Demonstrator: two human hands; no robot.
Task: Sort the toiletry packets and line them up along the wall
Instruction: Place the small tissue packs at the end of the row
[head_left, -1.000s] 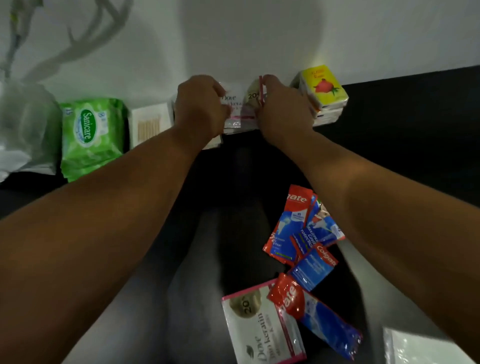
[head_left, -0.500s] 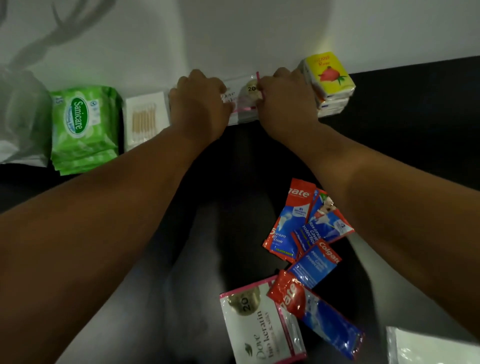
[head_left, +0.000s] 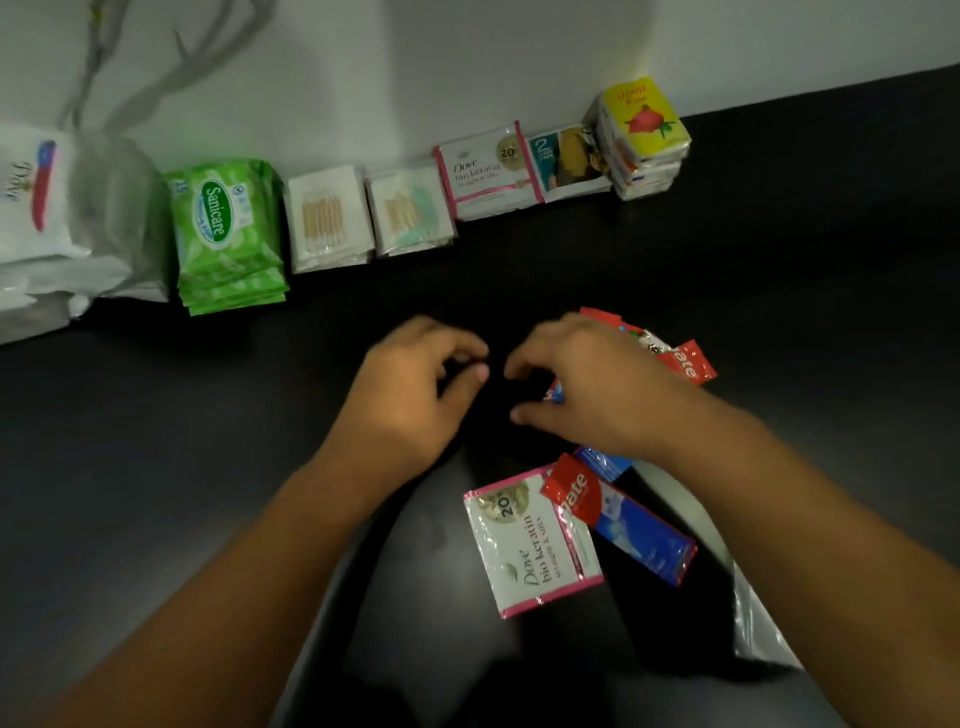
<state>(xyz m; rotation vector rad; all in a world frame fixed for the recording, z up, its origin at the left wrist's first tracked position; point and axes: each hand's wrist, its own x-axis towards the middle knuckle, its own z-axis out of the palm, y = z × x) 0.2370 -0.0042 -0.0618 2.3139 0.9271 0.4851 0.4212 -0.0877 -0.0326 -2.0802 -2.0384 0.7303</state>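
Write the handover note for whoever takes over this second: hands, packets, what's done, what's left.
Left hand: empty, fingers loosely curled, above the black table.
Right hand: empty as far as shows, over the Colgate sachets.
Done: lined along the wall are the Sanicare wipes, cotton bud packs, Dove keratin stack, a blue-and-yellow sachet and the soap stack.
Left: the loose Dove sachet and the Colgate sachets lie unsorted near the person. Add the Dove one to its stack and give Colgate a spot in the row.
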